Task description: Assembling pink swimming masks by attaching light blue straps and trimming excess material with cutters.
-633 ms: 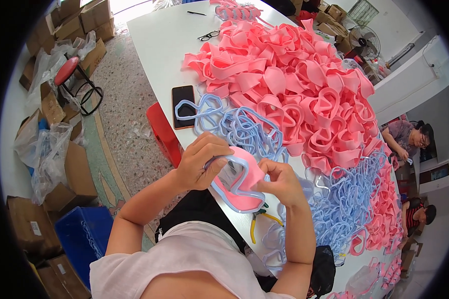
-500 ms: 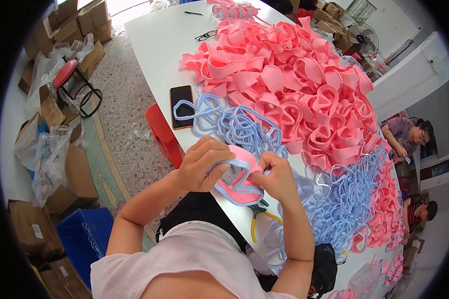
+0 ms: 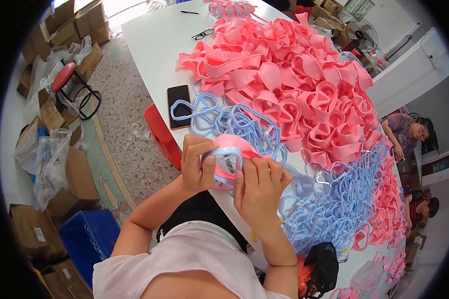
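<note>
In front of my chest, over the table's near edge, both hands hold a goggle-shaped piece (image 3: 232, 143), with a soft pink body, a light-blue rim and what looks like a clear middle. My left hand (image 3: 197, 162) grips its left end, thumb and fingers pinching the rim. At the other end, the fingers of my right hand (image 3: 259, 187) close over the pink part, covering much of it. Just beyond the hands, loose light-blue rims (image 3: 244, 122) lie in a tangle. Behind them spreads a large heap of soft pink pieces (image 3: 272, 74).
A phone (image 3: 178, 107), eyeglasses (image 3: 203, 34) and a pen (image 3: 190, 12) lie along the white table's (image 3: 149, 45) left side. More blue rims (image 3: 334, 209) heap at right, near a black bag (image 3: 322, 266). A red stool (image 3: 162, 137) stands by the left edge. Two people (image 3: 409, 132) are at far right.
My right hand has turned and moved left and down, its fingers now laid over the piece. The piece has tilted, its blue rim closer to my left thumb. The pliers are now mostly covered.
</note>
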`<state>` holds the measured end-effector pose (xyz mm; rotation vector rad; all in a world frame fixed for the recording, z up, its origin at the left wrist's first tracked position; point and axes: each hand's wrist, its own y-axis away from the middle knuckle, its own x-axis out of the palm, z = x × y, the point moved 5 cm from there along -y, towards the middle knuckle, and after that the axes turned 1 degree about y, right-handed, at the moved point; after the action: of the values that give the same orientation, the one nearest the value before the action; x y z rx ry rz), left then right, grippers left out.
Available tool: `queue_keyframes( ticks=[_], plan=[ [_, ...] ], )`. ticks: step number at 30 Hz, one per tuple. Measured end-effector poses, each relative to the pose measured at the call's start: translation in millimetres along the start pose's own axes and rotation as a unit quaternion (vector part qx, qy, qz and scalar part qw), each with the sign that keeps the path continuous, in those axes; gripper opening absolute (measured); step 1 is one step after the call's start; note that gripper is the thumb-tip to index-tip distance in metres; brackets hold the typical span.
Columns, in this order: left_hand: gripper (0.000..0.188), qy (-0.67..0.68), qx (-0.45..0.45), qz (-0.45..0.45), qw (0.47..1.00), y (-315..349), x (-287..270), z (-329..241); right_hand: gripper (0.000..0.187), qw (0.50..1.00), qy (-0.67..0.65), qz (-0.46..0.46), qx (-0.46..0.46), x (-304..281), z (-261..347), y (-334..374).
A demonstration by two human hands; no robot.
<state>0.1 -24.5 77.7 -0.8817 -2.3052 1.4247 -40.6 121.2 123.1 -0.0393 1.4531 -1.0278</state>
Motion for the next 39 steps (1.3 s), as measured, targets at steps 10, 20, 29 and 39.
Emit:
queue_keyframes(
  ticks=[10,20,29,39],
  plan=[
    [0.023,-0.107,0.064,0.238,0.963,-34,11,-17,0.024,0.999,-0.003,0.023,-0.024,-2,-16,-5],
    [0.024,0.004,0.037,0.306,0.951,-14,21,-12,0.022,0.989,-0.076,0.086,-0.095,4,-27,-3],
    [0.024,-0.007,0.086,0.338,0.937,-24,17,-6,0.032,0.983,0.03,0.076,-0.166,-16,-49,-8],
    [0.027,-0.221,0.215,0.365,0.879,-18,34,-24,0.015,0.957,0.006,0.182,-0.225,-2,-52,-15]
  ],
)
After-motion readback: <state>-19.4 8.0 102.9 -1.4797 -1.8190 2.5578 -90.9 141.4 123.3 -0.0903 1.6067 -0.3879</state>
